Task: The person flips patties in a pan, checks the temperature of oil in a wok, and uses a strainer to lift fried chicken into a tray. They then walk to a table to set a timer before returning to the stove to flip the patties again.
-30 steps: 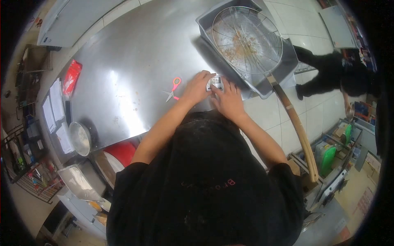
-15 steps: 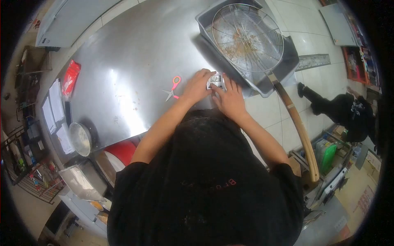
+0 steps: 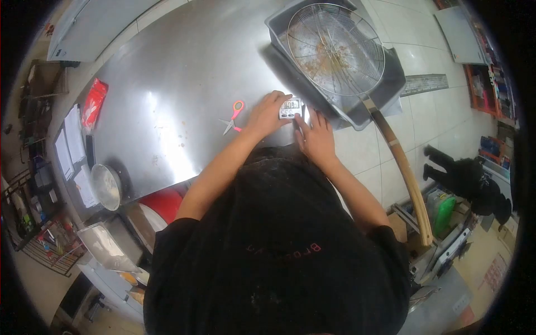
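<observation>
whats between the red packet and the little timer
In the head view, from the red packet toward the timer: bare steel tabletop, then pink-handled scissors, then the left hand, right beside the timer.

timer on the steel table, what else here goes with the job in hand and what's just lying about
Seem part of it:
- timer
- left hand, at its left edge
- right hand, a finger by its lower right corner
- steel table, beneath

Apparently just lying about:
- scissors
- wire strainer, on grey tub
- red packet
- papers
- bowl
</observation>
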Demonstrator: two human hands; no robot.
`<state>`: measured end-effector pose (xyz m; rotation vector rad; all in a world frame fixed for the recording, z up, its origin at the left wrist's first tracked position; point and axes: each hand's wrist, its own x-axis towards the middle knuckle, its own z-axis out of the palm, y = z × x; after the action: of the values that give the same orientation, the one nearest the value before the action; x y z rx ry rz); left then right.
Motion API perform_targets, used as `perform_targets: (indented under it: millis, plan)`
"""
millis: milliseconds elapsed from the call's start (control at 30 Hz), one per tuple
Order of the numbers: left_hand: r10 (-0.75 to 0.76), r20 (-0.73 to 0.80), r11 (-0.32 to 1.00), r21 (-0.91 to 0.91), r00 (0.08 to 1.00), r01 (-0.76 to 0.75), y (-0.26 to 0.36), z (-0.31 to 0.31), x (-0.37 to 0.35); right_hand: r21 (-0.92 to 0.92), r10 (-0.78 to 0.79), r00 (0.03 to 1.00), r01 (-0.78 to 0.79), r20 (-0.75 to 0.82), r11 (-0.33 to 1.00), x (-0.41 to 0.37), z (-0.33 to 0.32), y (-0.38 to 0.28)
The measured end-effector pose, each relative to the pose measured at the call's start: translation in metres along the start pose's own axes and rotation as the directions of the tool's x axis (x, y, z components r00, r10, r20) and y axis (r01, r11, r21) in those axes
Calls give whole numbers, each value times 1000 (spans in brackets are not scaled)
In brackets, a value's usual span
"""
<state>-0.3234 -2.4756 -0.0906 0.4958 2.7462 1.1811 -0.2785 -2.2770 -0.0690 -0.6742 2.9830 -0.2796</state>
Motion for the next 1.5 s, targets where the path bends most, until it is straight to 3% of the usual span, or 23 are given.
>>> perform_targets:
  millis: [267, 367, 433, 467, 500, 567, 600, 633, 700, 767, 867, 967, 1000, 1067, 1100, 1133, 1200, 1233, 1267, 1333, 1367, 1433, 1500]
  plan:
    - [-61, 38, 998, -9, 997, 61, 4, -1, -1, 141, 38, 977, -9, -210, 990, -13, -19, -2]
    - [-58, 65, 998, 30, 996, 56, 11, -6, -5, 359, 198, 978, -160, -71, 919, -34, -12, -1]
    - [-54, 20, 992, 116, 998, 52, 18, -7, -9, 475, 422, 876, -482, 233, 736, -58, -11, -6]
    - [-54, -1, 987, 153, 999, 54, 22, -6, -14, 516, 457, 879, -457, 137, 724, -78, 5, -4]
    - [-23, -11, 986, 164, 1000, 25, 31, -11, -22, 593, 533, 795, -587, 291, 552, -101, 22, 1]
    - [9, 39, 1000, 28, 999, -10, 42, -15, -42, 766, 541, 805, -502, 243, 402, -161, 59, -3]
    - [5, 118, 994, -107, 993, 8, 44, -16, -53, 741, 532, 827, -471, 181, 480, -199, 83, -11]
    - [-21, 305, 965, -243, 952, 99, 54, -22, -65, 760, 549, 648, -649, 528, 36, -226, 77, -22]
    - [61, 650, 701, -568, 757, 432, 64, -19, -86, 711, 656, 421, -653, 626, -260, -295, 108, -44]
    - [147, 837, 708, -462, 528, 534, 70, -1, -106, 570, 695, 204, -745, 689, -346, -368, 132, -70]
    - [162, 937, 902, -267, 309, 338, 82, 26, -129, 308, 538, -144, -685, 830, -660, -438, 144, -122]
    - [97, 993, 995, -96, 62, -7, 118, 55, -130, 339, 440, -274, -347, 855, -875, -448, 102, -149]
    - [90, 995, 996, -89, 44, -31, 139, 63, -131, 343, 432, -271, -318, 860, -884, -459, 116, -153]
    - [126, 991, 989, -129, 45, 68, 179, 79, -131, 539, 541, -8, 99, 841, -837, -468, 177, -153]
    - [120, 992, 992, -121, 31, 38, 197, 88, -132, 527, 646, -221, -420, 730, -739, -480, 222, -139]
    - [154, 988, 988, -155, 24, 21, 218, 104, -129, 547, 655, -225, -393, 722, -739, -488, 219, -135]
    - [204, 979, 979, -203, 3, -28, 262, 141, -121, 662, 665, -562, -255, 492, -705, -505, 216, -127]
    - [170, 985, 985, -170, -2, -15, 287, 160, -122, 631, 760, -592, -489, 267, -602, -523, 214, -119]
    - [138, 990, 990, -138, -11, 5, 308, 183, -125, 639, 748, -613, -474, 253, -605, -549, 212, -107]
    - [150, 988, 988, -151, -47, -15, 319, 259, -117, 633, 758, -371, -417, 537, -652, -601, 189, -81]
    - [143, 990, 978, -144, -18, -149, 328, 299, -115, 635, 751, -397, -404, 527, -659, -638, 181, -66]
    - [213, 975, 921, -178, 64, -346, 351, 355, -118, 778, 737, -441, -123, 513, -616, -679, 180, -57]
    - [260, 961, 925, -218, 99, -311, 392, 403, -129, 849, 714, -504, 80, 487, -522, -736, 190, -33]
